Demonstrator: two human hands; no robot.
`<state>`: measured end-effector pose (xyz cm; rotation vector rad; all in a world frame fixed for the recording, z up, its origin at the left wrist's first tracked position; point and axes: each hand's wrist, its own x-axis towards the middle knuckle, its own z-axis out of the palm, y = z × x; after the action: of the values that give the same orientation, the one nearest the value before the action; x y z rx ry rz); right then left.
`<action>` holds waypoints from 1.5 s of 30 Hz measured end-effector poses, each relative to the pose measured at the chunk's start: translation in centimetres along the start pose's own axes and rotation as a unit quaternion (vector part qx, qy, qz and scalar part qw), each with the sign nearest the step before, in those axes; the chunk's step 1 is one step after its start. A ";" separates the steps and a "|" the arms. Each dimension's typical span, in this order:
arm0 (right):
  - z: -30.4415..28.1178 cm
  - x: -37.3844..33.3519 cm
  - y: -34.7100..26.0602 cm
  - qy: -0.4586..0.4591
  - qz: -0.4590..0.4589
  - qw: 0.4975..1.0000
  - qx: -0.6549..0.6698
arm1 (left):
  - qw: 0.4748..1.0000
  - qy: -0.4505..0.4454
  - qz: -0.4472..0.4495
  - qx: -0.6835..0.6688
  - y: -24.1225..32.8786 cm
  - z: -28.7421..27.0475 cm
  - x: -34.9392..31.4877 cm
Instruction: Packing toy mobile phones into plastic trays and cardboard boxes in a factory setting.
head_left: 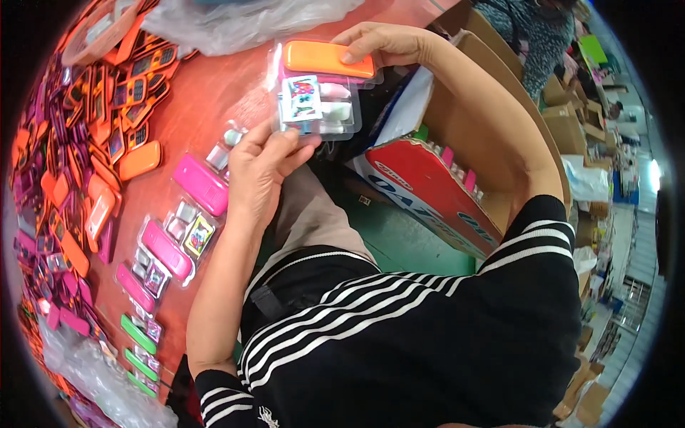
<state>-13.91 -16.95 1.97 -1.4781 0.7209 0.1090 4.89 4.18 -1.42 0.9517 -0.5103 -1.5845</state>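
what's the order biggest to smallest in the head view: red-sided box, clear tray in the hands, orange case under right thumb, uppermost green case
1. Red-sided box
2. Clear tray
3. Orange case
4. Green case
The last looks farther from the camera, so how the two cases truly compare is unsure.

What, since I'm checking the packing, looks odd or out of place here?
The orange toy phone in the right hand overlaps a pink piece in the clear blister pack; neighbouring packs each appear to show one pink or green phone.

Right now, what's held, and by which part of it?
Left hand: clear plastic tray, by its near edge. Right hand: orange rounded plastic case, by its right end.
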 end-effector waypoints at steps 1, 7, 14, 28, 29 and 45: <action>-0.1 -0.8 0.3 0.000 0.006 1.000 0.011 | 1.000 0.008 -0.002 0.017 0.2 0.4 -0.2; 1.4 -5.0 -0.6 0.083 -0.072 0.990 0.090 | 0.999 0.008 0.050 0.011 0.3 2.4 0.4; -2.0 -21.5 4.1 0.165 -0.105 0.960 0.202 | 0.934 -0.133 0.131 0.303 0.0 4.6 1.4; 1.5 -13.9 32.5 0.429 0.056 0.721 0.542 | 0.440 -0.065 0.227 0.866 -5.0 1.5 3.8; 1.7 -12.3 33.4 0.443 0.053 0.709 0.546 | 0.439 -0.063 0.218 0.870 -5.0 1.6 3.9; -1.4 -5.0 37.7 0.397 0.331 0.823 0.235 | 0.520 -0.031 0.188 0.833 -5.3 2.3 3.7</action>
<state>-36.82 -11.57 -27.98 -0.6931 1.7899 -0.1691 -0.17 1.54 -5.22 1.8768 -2.3037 -0.2236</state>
